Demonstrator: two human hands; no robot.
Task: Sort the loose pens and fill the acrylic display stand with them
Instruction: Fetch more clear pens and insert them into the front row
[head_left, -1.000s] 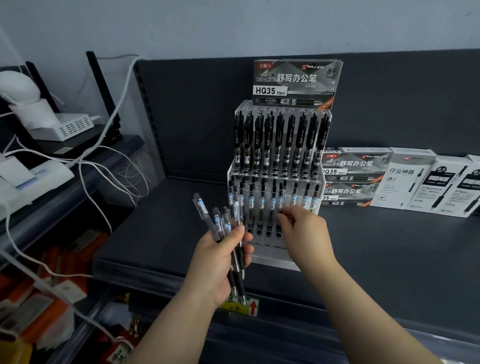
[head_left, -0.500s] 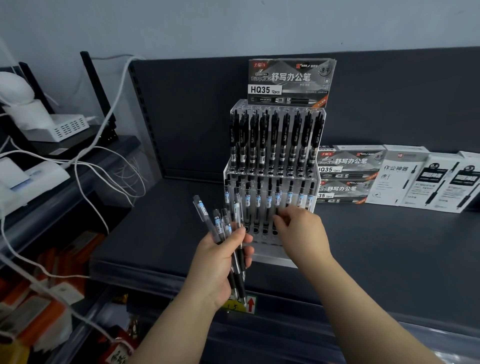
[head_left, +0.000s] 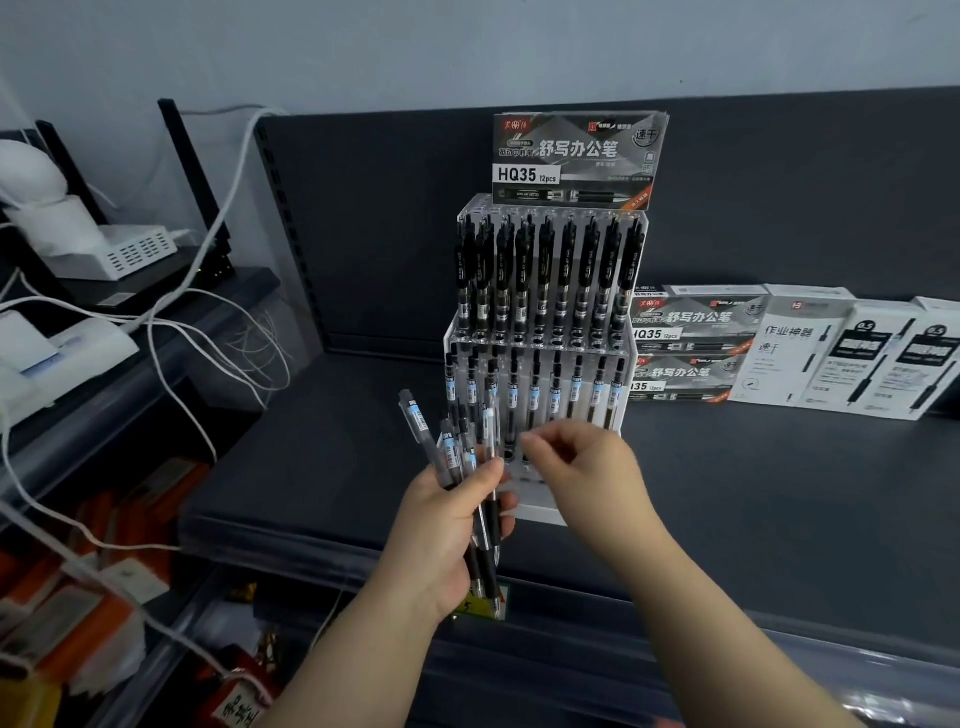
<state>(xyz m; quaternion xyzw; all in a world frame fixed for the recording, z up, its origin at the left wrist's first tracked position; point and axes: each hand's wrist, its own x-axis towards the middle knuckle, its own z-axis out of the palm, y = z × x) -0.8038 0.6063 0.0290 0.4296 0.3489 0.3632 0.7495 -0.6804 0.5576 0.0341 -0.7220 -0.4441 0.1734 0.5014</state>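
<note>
Your left grip (head_left: 447, 530) squeezes the pens (head_left: 460, 449), fanned above it; right grip (head_left: 587, 467) hangs loosely curled, empty, just beside, stand (head_left: 540, 512) right behind. Yank one pen and you'll likely spill the rest.

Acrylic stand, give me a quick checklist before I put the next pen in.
1. Left hand grip on the pen bundle: ok, fingers wrapped round it.
2. Right hand free to pick: ok, it holds nothing, fingertips close to the bundle.
3. Empty holes in the acrylic stand front row: ok, a few show; the hands hide the rest.
4. Bundle matches the blue-label pens in the middle row: cannot tell for every pen.
5. Stand upright on the shelf: ok.
</note>
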